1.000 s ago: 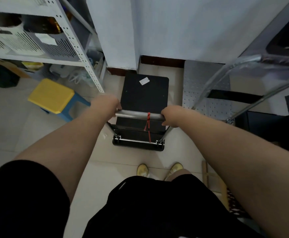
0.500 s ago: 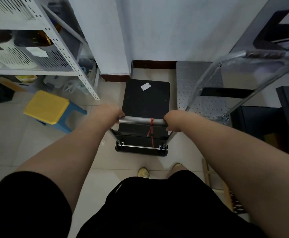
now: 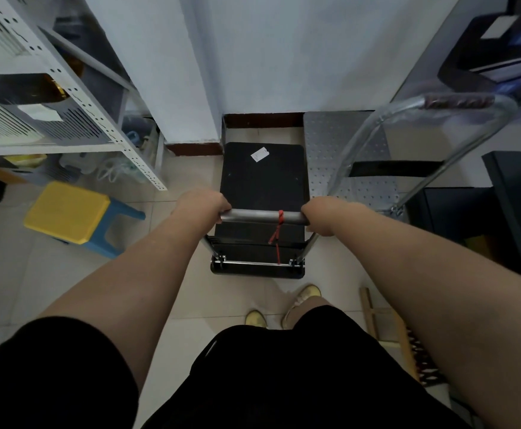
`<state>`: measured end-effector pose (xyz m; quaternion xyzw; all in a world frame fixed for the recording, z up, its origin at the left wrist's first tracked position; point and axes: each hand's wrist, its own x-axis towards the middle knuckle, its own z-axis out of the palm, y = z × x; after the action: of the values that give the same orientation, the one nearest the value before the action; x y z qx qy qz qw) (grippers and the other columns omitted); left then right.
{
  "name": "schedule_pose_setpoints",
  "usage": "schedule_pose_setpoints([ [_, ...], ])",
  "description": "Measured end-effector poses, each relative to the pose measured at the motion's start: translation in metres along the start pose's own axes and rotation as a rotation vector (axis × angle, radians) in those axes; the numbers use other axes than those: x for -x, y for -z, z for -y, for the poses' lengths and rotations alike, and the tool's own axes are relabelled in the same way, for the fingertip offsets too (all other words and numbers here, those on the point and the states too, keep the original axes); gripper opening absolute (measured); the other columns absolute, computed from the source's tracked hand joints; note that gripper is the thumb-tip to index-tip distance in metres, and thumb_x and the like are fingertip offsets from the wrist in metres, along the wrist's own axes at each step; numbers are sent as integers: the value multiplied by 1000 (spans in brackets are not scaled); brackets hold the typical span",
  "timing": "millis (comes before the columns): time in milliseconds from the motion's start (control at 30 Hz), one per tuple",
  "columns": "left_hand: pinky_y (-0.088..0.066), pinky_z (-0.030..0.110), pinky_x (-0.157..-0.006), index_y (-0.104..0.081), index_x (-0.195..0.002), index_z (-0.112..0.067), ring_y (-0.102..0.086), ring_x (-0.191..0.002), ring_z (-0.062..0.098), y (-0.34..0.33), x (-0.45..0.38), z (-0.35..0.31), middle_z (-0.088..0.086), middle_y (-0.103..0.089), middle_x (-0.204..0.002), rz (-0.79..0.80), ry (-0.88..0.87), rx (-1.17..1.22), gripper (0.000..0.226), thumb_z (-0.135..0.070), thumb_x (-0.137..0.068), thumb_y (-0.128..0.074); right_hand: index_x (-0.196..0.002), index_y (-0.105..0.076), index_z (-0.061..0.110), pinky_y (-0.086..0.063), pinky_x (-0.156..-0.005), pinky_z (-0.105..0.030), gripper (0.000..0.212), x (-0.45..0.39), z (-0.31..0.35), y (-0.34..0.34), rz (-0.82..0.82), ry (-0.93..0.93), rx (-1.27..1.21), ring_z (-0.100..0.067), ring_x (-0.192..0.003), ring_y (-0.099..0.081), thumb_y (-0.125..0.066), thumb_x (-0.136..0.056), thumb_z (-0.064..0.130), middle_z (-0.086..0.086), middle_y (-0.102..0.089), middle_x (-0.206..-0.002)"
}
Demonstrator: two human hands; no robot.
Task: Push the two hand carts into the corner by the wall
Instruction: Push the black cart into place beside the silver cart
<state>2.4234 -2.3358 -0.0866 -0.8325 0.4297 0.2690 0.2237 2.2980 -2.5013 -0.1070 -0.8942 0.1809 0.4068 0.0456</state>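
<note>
A small black hand cart (image 3: 264, 178) with a white sticker on its deck stands on the tiled floor, its front close to the wall's brown baseboard. Its metal handle bar (image 3: 253, 216) has a red cord tied around it. My left hand (image 3: 202, 205) grips the bar's left end and my right hand (image 3: 322, 213) grips the right end. Beside it on the right, a larger silver perforated hand cart (image 3: 346, 162) with a tall chrome handle stands against the wall in the corner.
A white metal shelf rack (image 3: 98, 119) with boxes stands at left, a yellow and blue stool (image 3: 70, 212) in front of it. Dark cabinets (image 3: 513, 218) lie at right. A wooden brush (image 3: 392, 339) rests on the floor near my feet.
The black cart has rolled forward a little toward the wall, next to the silver cart. Both hands stay on the handle bar.
</note>
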Motion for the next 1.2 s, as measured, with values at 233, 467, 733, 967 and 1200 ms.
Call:
schedule_pose_setpoints([
  [233,-48,34,-86,-60,-119,-19,-61,-106,29,14,-16,-16,9,-64,-112,-36,7,8,30,-13,-91,-53,-122,-58,12,-48,-90,-34,30,-6,-28,9,2,-27,-12,-24,-100,-61,-54,-94,20,-10,-63,-119],
  [467,-47,33,-82,-62,-114,-16,-61,-96,28,29,-36,-26,10,-62,-100,-8,24,49,27,-11,-88,-55,-125,-54,12,-48,-91,-35,31,-16,-50,17,-16,-26,-24,-28,-109,-61,-54,-94,16,-11,-61,-120],
  [733,-39,29,-76,-61,-119,-15,-61,-105,29,55,-58,-27,11,-61,-103,-6,72,88,29,-12,-92,-52,-120,-54,14,-51,-90,-38,27,-41,-68,30,-104,-19,-57,-29,-104,-62,-52,-93,10,-10,-62,-115],
  [967,-34,25,-73,-60,-124,-12,-51,-84,22,81,-84,-22,7,-52,-93,-50,73,103,33,-10,-93,-50,-121,-55,15,-49,-87,-37,28,-65,-86,60,-99,-14,-61,-28,-103,-62,-53,-93,12,-9,-63,-114],
  [1200,-34,23,-73,-59,-128,-15,-59,-98,27,95,-112,-12,10,-57,-100,-94,136,126,35,-15,-95,-47,-124,-53,14,-49,-86,-36,33,-91,-98,84,-80,-2,-21,-27,-104,-62,-55,-92,9,-9,-62,-116],
])
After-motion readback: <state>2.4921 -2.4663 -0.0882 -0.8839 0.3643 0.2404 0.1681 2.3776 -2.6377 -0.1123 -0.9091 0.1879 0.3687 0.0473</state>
